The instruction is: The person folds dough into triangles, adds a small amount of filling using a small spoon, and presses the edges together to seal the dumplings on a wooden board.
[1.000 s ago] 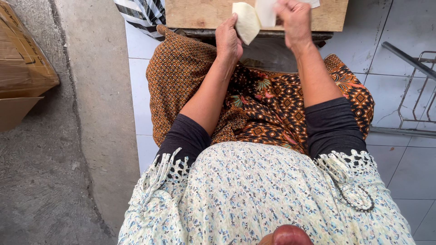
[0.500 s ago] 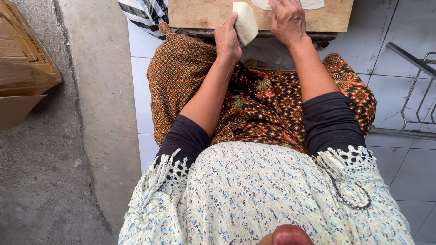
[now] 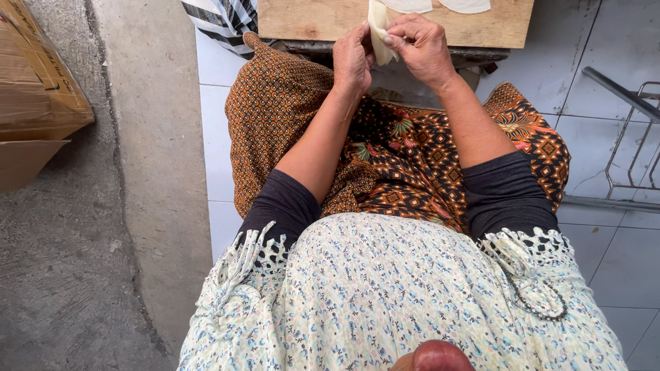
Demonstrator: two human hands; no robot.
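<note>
Both my hands meet over my lap at the near edge of a wooden board [image 3: 323, 24]. Between them is a thin, pale dough wrapper [image 3: 377, 27], folded and held upright. My left hand [image 3: 352, 58] pinches its left side. My right hand [image 3: 421, 48] grips its right side with fingertips on the fold. More pale round wrappers [image 3: 440, 5] lie flat on the board behind, cut off by the top edge of the view.
A brown patterned cloth [image 3: 405, 148] covers my lap. A cardboard box [image 3: 38, 93] stands on the concrete floor at left. A metal wire rack [image 3: 629, 137] sits on the white tiles at right. Striped fabric [image 3: 223, 20] lies by the board's left corner.
My right hand left the board and came to the wrapper in my left hand. The wrapper went from open and round to folded narrow between both hands.
</note>
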